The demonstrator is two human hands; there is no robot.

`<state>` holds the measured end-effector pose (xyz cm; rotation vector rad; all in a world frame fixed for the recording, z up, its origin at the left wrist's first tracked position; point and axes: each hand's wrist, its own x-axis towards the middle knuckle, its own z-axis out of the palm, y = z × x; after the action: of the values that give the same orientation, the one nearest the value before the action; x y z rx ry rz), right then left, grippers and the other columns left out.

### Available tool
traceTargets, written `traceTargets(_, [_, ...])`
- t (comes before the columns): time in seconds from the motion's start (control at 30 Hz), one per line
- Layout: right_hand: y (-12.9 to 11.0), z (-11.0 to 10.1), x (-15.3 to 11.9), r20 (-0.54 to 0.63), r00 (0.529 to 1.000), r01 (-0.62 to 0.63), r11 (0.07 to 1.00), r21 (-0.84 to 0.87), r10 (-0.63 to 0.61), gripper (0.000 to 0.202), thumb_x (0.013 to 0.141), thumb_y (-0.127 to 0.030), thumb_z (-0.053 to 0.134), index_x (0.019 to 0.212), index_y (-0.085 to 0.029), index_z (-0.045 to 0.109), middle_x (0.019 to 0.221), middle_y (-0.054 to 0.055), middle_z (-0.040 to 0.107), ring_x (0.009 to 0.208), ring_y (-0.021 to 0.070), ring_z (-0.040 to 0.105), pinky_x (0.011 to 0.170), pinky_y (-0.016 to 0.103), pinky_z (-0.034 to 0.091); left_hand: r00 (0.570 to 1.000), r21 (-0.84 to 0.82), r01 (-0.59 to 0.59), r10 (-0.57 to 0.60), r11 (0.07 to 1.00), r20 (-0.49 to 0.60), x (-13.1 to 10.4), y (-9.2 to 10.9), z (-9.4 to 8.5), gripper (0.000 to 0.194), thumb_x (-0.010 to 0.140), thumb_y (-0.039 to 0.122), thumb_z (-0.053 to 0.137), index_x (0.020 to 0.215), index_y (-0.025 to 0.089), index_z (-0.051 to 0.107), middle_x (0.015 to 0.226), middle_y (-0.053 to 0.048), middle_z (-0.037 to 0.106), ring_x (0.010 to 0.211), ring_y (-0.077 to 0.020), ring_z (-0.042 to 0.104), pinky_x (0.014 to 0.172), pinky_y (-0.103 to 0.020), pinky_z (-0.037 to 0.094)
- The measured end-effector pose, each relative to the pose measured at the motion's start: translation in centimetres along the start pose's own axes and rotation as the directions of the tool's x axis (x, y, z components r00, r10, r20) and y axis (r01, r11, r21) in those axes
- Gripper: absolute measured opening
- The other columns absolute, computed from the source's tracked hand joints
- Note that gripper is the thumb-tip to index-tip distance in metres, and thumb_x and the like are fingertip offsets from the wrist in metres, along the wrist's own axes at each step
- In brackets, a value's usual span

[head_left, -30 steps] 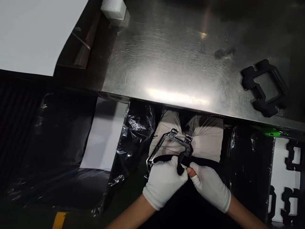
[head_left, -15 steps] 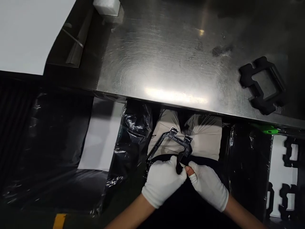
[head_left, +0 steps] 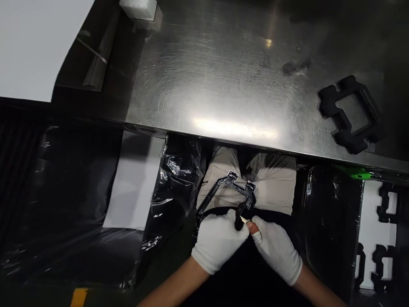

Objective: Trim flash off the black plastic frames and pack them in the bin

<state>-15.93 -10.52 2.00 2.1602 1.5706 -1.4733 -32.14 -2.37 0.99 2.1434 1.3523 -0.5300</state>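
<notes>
A black angular frame (head_left: 213, 190) with two small tabs at its top is held over the lap. My left hand (head_left: 219, 239), in a white glove, grips its lower part with thumb and fingers closed. My right hand (head_left: 277, 248), gloved with a bare thumb tip showing, pinches a small pale pointed blade (head_left: 243, 219). The blade's tip is at the frame's lower right part, just beside my left fingers. My fingers hide the lower right end of the frame.
On the metal table (head_left: 207, 85) lies another thick black frame (head_left: 350, 114) at the right. A white block (head_left: 139, 8) sits at the back left. Black plastic-wrapped bins flank the legs; the right one holds black frames (head_left: 387, 202) on white sheeting, the left a white sheet (head_left: 132, 183).
The view has shifted slightly. My right hand has moved a little, and more of the pale blade now shows. My left hand still holds the frame.
</notes>
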Motion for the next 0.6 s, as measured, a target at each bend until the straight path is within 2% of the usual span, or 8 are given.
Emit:
traceTargets(0.4, [0.1,0.4,0.2,0.019,0.999,-0.034,0.999,-0.014,0.035,0.051,0.12,-0.052,0.026,0.102,-0.024,0.065,0.082,0.004,0.078,0.066,0.0204,0.071,0.055,0.031,0.026,1.0,-0.023,0.007,-0.007,1.0,0.002,0.1,0.2,-0.1,0.044,0.098,0.057,0.062,0.088,0.017,0.078,0.07,-0.014,0.077,0.074,-0.037,0.08,0.067,-0.041,0.05])
traceTargets(0.53, [0.3,1.0,0.2,-0.049,0.998,-0.027,0.999,0.024,0.028,0.05,0.12,-0.052,0.028,0.099,-0.025,0.064,0.076,0.003,0.075,0.059,0.0187,0.067,0.054,0.03,0.027,1.0,-0.037,0.006,-0.006,0.999,0.008,0.0,0.4,-0.1,0.046,0.099,0.058,0.061,0.089,0.017,0.077,0.07,-0.015,0.077,0.074,-0.0388,0.08,0.067,-0.042,0.049])
traceTargets(0.6, [0.5,1.0,0.3,-0.091,0.996,0.0,0.996,0.09,0.008,0.053,0.119,-0.058,0.028,0.094,-0.025,0.063,0.072,0.002,0.072,0.056,0.0184,0.063,0.054,0.03,0.029,1.0,-0.033,0.016,-0.016,0.999,0.013,0.0,0.4,-0.2,0.045,0.098,0.058,0.061,0.089,0.017,0.077,0.071,-0.015,0.077,0.074,-0.0396,0.08,0.068,-0.042,0.049])
